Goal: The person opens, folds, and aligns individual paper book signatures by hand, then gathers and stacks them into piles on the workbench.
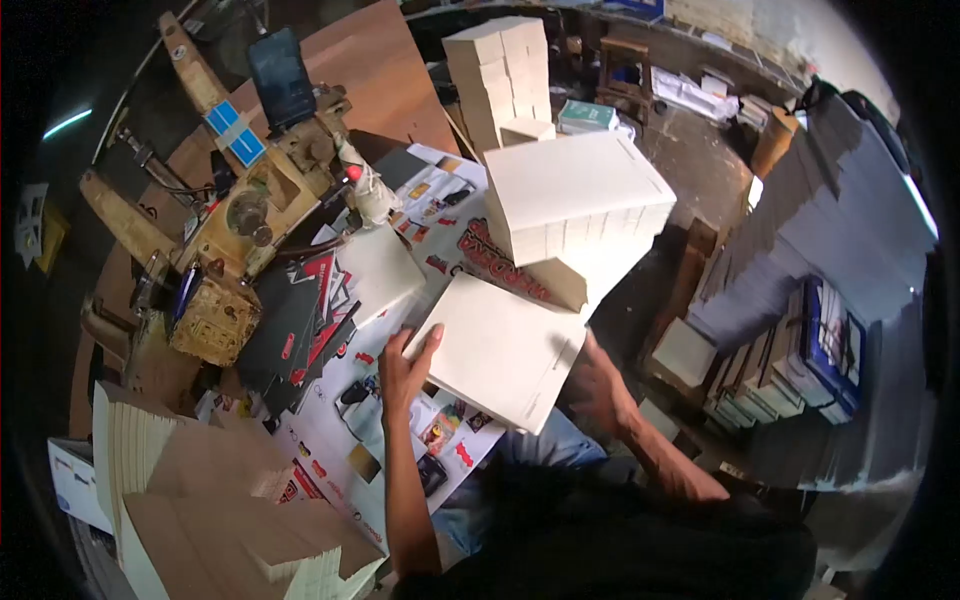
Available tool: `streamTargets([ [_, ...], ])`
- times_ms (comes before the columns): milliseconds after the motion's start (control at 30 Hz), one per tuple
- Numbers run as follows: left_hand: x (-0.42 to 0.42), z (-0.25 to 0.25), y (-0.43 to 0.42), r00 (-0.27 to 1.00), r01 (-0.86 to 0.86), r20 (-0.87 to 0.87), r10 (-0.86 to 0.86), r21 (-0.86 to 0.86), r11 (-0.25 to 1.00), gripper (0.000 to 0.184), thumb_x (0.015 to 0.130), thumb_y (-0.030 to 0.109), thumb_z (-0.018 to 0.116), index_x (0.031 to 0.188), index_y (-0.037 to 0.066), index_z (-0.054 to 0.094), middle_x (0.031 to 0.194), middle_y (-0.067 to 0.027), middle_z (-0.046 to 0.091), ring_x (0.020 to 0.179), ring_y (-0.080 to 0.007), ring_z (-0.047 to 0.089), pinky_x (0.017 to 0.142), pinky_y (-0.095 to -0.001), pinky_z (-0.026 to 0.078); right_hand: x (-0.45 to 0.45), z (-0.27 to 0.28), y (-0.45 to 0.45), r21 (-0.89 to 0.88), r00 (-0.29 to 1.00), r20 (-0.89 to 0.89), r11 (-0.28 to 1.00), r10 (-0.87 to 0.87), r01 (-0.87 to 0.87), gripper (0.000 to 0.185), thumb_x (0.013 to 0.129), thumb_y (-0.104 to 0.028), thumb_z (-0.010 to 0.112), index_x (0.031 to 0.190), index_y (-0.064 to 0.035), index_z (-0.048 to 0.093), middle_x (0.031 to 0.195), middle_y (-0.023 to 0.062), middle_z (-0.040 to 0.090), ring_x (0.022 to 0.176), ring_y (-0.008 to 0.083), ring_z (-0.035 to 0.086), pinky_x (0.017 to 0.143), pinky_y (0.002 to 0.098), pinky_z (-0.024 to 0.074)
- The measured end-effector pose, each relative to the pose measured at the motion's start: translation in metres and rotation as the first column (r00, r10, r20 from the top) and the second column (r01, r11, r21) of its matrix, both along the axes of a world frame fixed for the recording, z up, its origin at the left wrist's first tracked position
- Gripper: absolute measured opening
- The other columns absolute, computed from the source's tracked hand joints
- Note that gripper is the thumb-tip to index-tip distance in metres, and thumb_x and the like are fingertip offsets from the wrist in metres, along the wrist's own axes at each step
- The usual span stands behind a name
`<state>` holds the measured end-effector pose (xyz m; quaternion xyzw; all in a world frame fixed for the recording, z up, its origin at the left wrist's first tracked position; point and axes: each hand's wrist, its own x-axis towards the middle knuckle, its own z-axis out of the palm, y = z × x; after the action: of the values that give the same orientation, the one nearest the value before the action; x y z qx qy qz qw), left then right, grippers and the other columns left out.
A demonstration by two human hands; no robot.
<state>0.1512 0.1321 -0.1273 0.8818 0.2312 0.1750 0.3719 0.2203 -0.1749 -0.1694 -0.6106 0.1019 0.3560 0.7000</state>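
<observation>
A thick white book block (pixel 500 345), without a hard cover, is in front of me, tilted over the printed sheets. My left hand (pixel 405 368) grips its left edge, with the thumb on top and the other fingers partly hidden at the side. Close to the block's right edge is my right hand (pixel 600 385), smeared by motion, so its fingers cannot be made out. Just beyond the block, a brown flap of paper (pixel 560 283) sticks up beside a large stack of similar white blocks (pixel 580 185).
A worn machine (pixel 255 215) with a phone (pixel 280 75) stands at the left. Brown-covered paper stacks (pixel 220 500) fill the lower left. A taller pile of blocks (pixel 500 80) rises behind. Bound books (pixel 780 360) and grey sheets (pixel 850 200) are at the right.
</observation>
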Motion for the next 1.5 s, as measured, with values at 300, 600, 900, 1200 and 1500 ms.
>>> streamTargets([
  [300, -0.117, -0.002, -0.09, 0.912, -0.266, 0.217, 0.348, -0.334, 0.904, 0.042, 0.096, 0.033, 0.066, 0.105, -0.008, 0.067, 0.085, -0.0146, 0.071, 0.076, -0.0237, 0.065, 0.073, -0.035, 0.052, -0.014, 0.018, 0.018, 0.01, 0.954, 0.124, 0.961, 0.274, -0.278, 0.087, 0.089, -0.047, 0.07, 0.146, 0.0027, 0.027, 0.128, 0.0194, 0.055, 0.111, 0.0279, 0.059, 0.094, 0.0422, 0.0504],
  [600, -0.238, -0.143, -0.186, 0.939, -0.295, -0.222, 0.263, -0.913, 0.283, 0.039, 0.095, 0.025, 0.064, 0.116, -0.006, 0.057, 0.107, -0.0151, 0.062, 0.096, -0.0253, 0.06, 0.082, -0.0423, 0.05, -0.048, -0.043, -0.073, 0.741, 0.722, 0.063, 0.453, 0.689, -0.496, 0.089, 0.095, -0.052, 0.059, 0.151, 0.0077, 0.024, 0.144, 0.0255, 0.048, 0.129, 0.0338, 0.053, 0.114, 0.051, 0.0384],
  [900, -0.265, -0.132, -0.125, 0.971, -0.235, -0.238, 0.022, -0.93, 0.283, 0.058, 0.09, 0.022, 0.068, 0.136, -0.003, 0.043, 0.134, -0.0165, 0.052, 0.12, -0.0291, 0.054, 0.096, -0.0513, 0.048, 0.003, -0.013, -0.005, 0.508, 0.705, 0.218, 0.539, 0.674, -0.672, 0.096, 0.082, -0.062, 0.07, 0.142, 0.0075, 0.043, 0.127, 0.0188, 0.063, 0.105, 0.0189, 0.067, 0.075, 0.0305, 0.0602],
  [1200, -0.131, 0.096, -0.057, 0.984, 0.117, 0.009, -0.178, -0.786, 0.608, 0.069, 0.059, 0.005, 0.089, 0.122, 0.0, 0.061, 0.11, -0.0087, 0.069, 0.102, -0.0184, 0.066, 0.087, -0.0382, 0.056, 0.044, 0.165, -0.028, -0.014, 0.699, 0.586, 0.868, 0.41, -0.497, 0.101, 0.062, -0.041, 0.091, 0.135, 0.0122, 0.047, 0.125, 0.0233, 0.061, 0.116, 0.0313, 0.06, 0.103, 0.0424, 0.0482],
  [1500, 0.034, 0.23, -0.03, 0.726, 0.572, 0.68, 0.104, -0.681, 0.457, 0.049, 0.101, 0.045, 0.041, 0.113, -0.001, 0.056, 0.103, -0.0163, 0.067, 0.085, -0.0258, 0.067, 0.078, -0.0357, 0.053, 0.095, 0.234, -0.035, 0.671, 0.708, 0.499, 0.74, -0.5, 0.05, 0.05, 0.09, -0.026, 0.069, 0.128, 0.0055, 0.057, 0.119, 0.0124, 0.065, 0.1, 0.0188, 0.067, 0.082, 0.0296, 0.0551],
])
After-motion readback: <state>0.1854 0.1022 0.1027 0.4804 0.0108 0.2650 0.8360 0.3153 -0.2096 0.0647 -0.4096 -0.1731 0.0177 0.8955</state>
